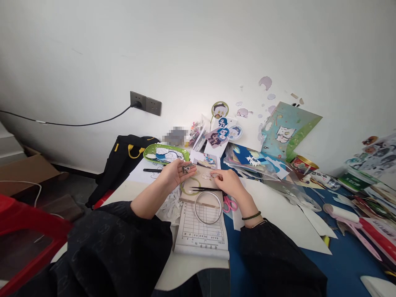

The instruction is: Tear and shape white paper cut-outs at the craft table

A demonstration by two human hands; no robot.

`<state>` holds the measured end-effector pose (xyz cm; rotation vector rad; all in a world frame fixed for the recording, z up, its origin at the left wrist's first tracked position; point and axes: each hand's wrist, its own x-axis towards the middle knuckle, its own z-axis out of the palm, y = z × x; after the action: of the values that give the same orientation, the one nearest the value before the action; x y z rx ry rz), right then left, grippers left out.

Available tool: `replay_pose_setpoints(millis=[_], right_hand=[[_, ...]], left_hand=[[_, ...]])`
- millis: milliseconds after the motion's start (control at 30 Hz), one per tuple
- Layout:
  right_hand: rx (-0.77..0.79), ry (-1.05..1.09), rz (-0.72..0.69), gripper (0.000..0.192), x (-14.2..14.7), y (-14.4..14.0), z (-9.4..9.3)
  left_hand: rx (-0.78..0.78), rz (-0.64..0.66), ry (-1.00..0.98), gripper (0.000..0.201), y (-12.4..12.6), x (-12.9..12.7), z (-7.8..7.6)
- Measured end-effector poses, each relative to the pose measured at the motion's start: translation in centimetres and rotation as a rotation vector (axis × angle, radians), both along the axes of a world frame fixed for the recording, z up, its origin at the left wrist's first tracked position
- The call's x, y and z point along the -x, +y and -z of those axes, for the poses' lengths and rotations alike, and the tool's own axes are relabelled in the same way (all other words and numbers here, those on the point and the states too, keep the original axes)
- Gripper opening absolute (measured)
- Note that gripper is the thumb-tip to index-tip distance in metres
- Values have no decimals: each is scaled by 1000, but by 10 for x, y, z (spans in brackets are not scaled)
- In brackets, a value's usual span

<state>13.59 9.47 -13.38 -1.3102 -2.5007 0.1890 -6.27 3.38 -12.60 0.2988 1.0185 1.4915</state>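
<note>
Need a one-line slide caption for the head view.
Left hand holds small metal clasps; right hand pinches a clear piece above tweezers on a cluttered craft table.

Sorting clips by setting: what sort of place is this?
Likely a home craft desk for sticker or charm making: cartoon cutouts against the wall, pink-handled scissors and tweezers by the hands, and a lined paper pad.

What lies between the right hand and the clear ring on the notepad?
Head view: black tweezers on the board, between the right hand and the ring.
</note>
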Motion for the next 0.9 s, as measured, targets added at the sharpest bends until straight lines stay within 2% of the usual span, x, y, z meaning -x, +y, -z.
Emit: replay_pose_setpoints(millis=[100,367,600,900], right_hand=[[-10,11,-2,41,1,-1,0],[-46,-53,-136,26,11,-7,1],[-144,-134,-130,26,19,-11,2],[-212,-134,-45,23,22,-9,8]], left_hand=[[1,-1,7,21,-1,0,0],[-1,3,5,21,0,1,-1],[-3,2,6,21,-1,1,1],[0,3,12,20,0,-1,2]])
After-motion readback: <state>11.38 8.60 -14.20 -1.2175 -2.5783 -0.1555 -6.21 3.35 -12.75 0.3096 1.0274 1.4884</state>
